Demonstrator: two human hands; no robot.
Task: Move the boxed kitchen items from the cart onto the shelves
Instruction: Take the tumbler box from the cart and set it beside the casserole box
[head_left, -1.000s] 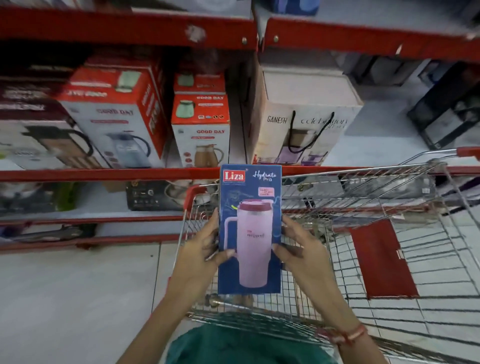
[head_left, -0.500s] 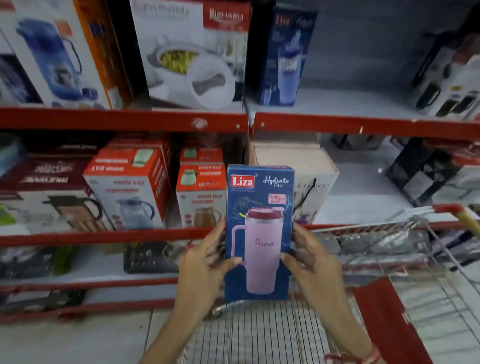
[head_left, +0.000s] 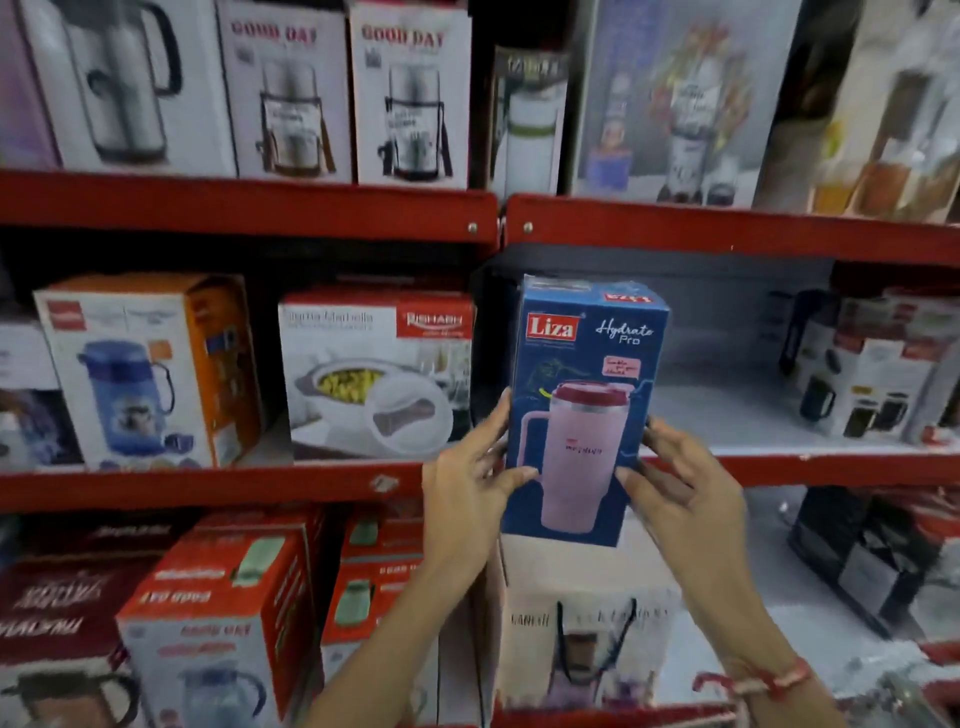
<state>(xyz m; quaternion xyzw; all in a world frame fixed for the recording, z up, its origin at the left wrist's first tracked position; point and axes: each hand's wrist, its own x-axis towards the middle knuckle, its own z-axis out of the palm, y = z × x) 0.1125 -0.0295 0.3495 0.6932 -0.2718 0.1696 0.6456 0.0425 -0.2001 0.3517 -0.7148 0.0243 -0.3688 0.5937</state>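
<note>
Liza tumbler box (head_left: 587, 410) held upright, left hand (head_left: 470, 491) at 9 o'clock, right hand (head_left: 680, 491) at 3, fingers (head_left: 631, 475) clasping its sides before a red shelf (head_left: 779, 462).

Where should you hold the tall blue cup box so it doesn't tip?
Grip the blue box by its two narrow side faces, low down, coming from both sides, as the left hand and right hand do. It stands upright and tall, so opposing fingers steady it.

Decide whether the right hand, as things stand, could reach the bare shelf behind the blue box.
Probably yes. The shelf lies open just beyond the right hand, nothing between them, but that hand and the left hand both grip the blue box.
</note>
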